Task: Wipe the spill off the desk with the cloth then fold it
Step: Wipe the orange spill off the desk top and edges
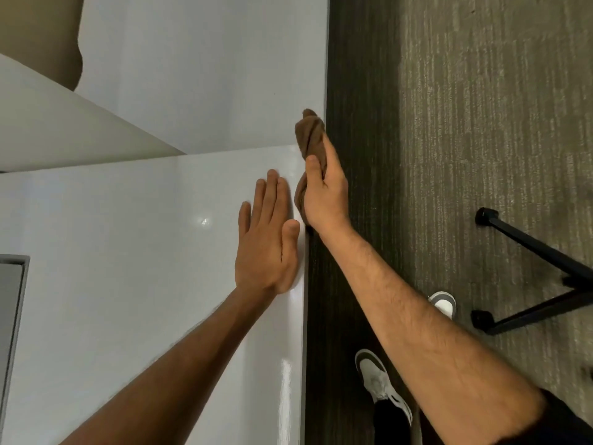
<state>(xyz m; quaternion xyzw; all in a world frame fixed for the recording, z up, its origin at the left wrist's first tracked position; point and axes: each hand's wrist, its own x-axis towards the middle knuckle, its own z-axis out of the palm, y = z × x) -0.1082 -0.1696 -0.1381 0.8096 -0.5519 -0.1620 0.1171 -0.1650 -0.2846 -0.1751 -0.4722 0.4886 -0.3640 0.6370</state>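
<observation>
Cloth: brown cloth [309, 136], bunched into a long twisted roll, sits at the right-hand edge of the white worktop [144, 252], partly over the edge above the dark floor strip.
Cloth axis: its length runs along the worktop edge, away from the person, one end poking out past the fingers and the other showing below the thumb.
Right hand: right hand [324, 194] grips the cloth, thumb on the worktop side and fingers wrapped round the far side; the wrist lies just off the edge.
Left hand: left hand [268, 239] lies flat on the worktop with fingers straight and together, holding nothing, just beside the right hand and on the inner side of the cloth.
Key relation: the cloth is already in the right hand, so the wiping move depends on where the spill lies from there; the only surface to wipe lies to the left of the cloth, towards and beyond the flat hand.
Spill: no clear puddle can be made out; a few bright glints on the worktop near the left hand may be wet or merely reflected light.
Nearer hand: the right one holds the cloth, the left is next to it and free to brace.
Stage, as a judgement: wiping at the edge, folding not yet begun, since the cloth is wadded, not flat.
Surroundings: carpet [481, 123], a black stand leg [529, 245] and the person's shoes [378, 377] show on the right.
</observation>
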